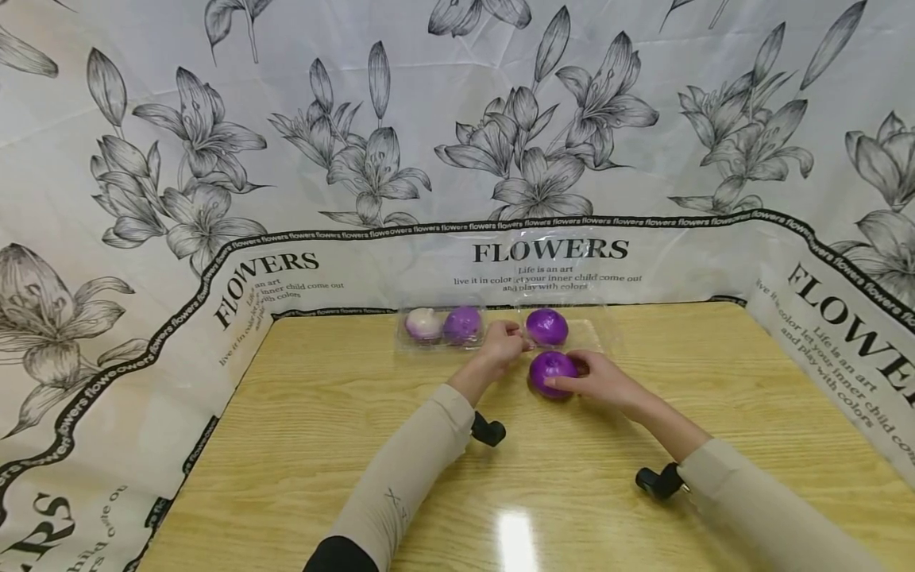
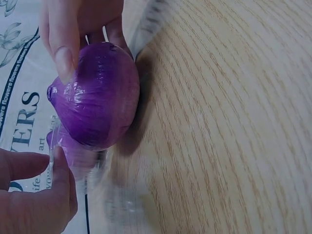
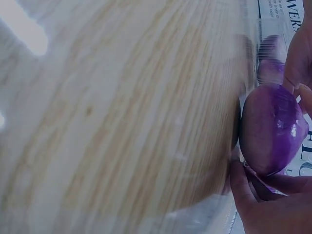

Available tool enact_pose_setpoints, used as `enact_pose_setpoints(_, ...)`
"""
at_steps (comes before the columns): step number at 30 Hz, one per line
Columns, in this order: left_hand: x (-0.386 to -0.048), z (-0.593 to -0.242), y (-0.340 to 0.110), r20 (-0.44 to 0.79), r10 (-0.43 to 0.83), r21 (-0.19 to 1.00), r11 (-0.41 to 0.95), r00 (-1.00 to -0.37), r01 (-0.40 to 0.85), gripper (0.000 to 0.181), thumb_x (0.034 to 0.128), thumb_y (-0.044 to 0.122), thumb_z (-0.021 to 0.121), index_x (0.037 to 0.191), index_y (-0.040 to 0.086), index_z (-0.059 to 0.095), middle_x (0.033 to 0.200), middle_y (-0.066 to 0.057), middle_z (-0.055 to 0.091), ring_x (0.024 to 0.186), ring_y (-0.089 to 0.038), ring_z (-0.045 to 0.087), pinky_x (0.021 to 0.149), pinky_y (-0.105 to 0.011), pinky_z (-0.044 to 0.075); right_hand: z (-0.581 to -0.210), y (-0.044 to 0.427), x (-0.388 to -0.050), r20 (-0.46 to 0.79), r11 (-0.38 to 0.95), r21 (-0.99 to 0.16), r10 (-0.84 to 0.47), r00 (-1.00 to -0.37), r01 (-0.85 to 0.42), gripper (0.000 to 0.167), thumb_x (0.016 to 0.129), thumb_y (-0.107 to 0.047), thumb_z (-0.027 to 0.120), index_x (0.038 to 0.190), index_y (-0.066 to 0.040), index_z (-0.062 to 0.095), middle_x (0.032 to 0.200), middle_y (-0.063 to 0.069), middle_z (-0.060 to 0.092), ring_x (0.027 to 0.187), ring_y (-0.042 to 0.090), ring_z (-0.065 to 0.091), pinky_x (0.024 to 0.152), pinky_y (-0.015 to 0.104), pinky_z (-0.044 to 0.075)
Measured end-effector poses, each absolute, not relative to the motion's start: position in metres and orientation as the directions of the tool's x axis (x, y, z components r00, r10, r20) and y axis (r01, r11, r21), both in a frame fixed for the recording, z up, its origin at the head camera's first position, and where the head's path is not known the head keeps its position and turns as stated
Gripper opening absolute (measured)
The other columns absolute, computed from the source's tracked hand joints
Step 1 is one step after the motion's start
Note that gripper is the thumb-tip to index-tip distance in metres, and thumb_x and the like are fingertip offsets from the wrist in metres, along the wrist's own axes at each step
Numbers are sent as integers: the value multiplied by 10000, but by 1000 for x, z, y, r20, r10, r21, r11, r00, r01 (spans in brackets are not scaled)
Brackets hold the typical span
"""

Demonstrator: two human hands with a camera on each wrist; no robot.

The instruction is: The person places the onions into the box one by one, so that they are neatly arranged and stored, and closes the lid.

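My right hand [image 1: 604, 380] grips a shiny purple onion [image 1: 550, 375] in front of an opened clear plastic box [image 1: 592, 335]. In the left wrist view that onion [image 2: 102, 97] has its pointed tip toward the left, with a thumb over it. My left hand [image 1: 503, 346] is at the box's left side; the left wrist view has its thumb and forefinger pinching the thin clear plastic edge [image 2: 52, 156]. Another purple onion [image 1: 546, 326] sits in the left half of this box. From the right wrist, the gripped onion [image 3: 268, 129] shows its side, partly hidden by fingers.
To the left stands a second clear box [image 1: 402, 346], holding a white-and-purple onion [image 1: 425, 324] and a purple one [image 1: 463, 325]. Both boxes are near the back of the wooden table [image 1: 343, 445]. A flower-printed cloth [image 1: 400, 270] rises behind and at the sides.
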State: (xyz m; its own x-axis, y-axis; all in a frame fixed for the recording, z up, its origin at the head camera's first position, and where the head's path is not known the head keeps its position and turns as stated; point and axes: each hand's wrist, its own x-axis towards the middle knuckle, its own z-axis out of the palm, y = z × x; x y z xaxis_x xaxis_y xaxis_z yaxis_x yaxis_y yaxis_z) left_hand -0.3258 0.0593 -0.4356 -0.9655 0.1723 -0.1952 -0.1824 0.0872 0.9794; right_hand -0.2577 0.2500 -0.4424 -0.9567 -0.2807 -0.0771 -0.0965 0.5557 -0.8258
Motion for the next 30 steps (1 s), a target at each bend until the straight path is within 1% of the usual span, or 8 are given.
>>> enact_pose_setpoints(3, -325, -435, 59, -191, 175, 980, 88, -966, -178, 577, 895, -141, 619, 1443, -137, 438, 1317, -229, 553, 1123, -291, 636, 971, -303, 573, -445, 250, -259, -60, 559, -821, -286, -956, -115, 730, 929, -324, 769, 1398, 148, 471, 1267, 300, 614, 1043, 311, 649, 802, 376, 625)
enact_pose_setpoints(6, -324, -435, 59, -191, 171, 980, 92, -967, -177, 581, 893, -140, 625, 1444, -134, 441, 1301, -218, 561, 1135, -289, 627, 976, -303, 572, -447, 250, -260, -53, 567, -814, -287, -957, -125, 703, 929, -317, 771, 1383, 141, 492, 1257, 288, 625, 1052, 315, 649, 822, 374, 617)
enact_pose_setpoints(10, -324, -436, 59, -191, 173, 979, 98, -966, -176, 576, 902, -137, 619, 1449, -131, 439, 1256, -194, 573, 1149, -289, 621, 996, -314, 562, -448, 249, -259, -54, 586, -801, -280, -958, -126, 746, 928, -337, 772, 1409, 146, 469, 1319, 317, 589, 1176, 404, 610, 949, 450, 586)
enact_pose_setpoints(13, -324, -436, 59, -190, 180, 980, 98, -965, -175, 574, 906, -138, 610, 1452, -133, 435, 1211, -179, 581, 1149, -287, 620, 1004, -319, 555, -448, 249, -259, -54, 591, -797, -276, -960, -125, 771, 926, -335, 774, 1419, 160, 447, 1344, 340, 565, 1220, 442, 584, 1020, 516, 545)
enact_pose_setpoints(16, -324, -437, 58, -189, 186, 980, 98, -964, -173, 583, 901, -138, 613, 1455, -135, 430, 1207, -177, 579, 1157, -288, 613, 1008, -324, 554, -448, 249, -258, -56, 591, -798, -271, -961, -120, 781, 923, -329, 780, 1425, 160, 436, 1344, 348, 560, 1214, 445, 586, 994, 505, 564)
enact_pose_setpoints(20, -325, -438, 58, -187, 188, 980, 106, -964, -169, 590, 897, -133, 621, 1455, -135, 430, 1273, -198, 568, 1173, -294, 604, 1016, -332, 553, -444, 252, -254, -57, 602, -790, -259, -964, -115, 798, 912, -341, 790, 1431, 150, 435, 1335, 342, 569, 1191, 435, 601, 946, 481, 592)
enact_pose_setpoints(25, -326, -438, 58, -176, 187, 983, 93, -967, -161, 592, 890, -149, 605, 1454, -147, 424, 1283, -214, 567, 1141, -307, 632, 1014, -339, 559, -437, 259, -249, -38, 632, -763, -252, -967, -134, 830, 902, -366, 795, 1433, 158, 431, 1333, 348, 570, 1210, 454, 589, 1035, 552, 528)
enact_pose_setpoints(30, -327, -438, 59, -171, 184, 984, 77, -968, -159, 610, 882, -163, 603, 1461, -148, 411, 1258, -212, 568, 1136, -306, 630, 986, -322, 575, -429, 267, -247, -23, 645, -749, -251, -968, -150, 842, 908, -375, 788, 1440, 163, 420, 1314, 337, 588, 1199, 438, 598, 1030, 548, 532)
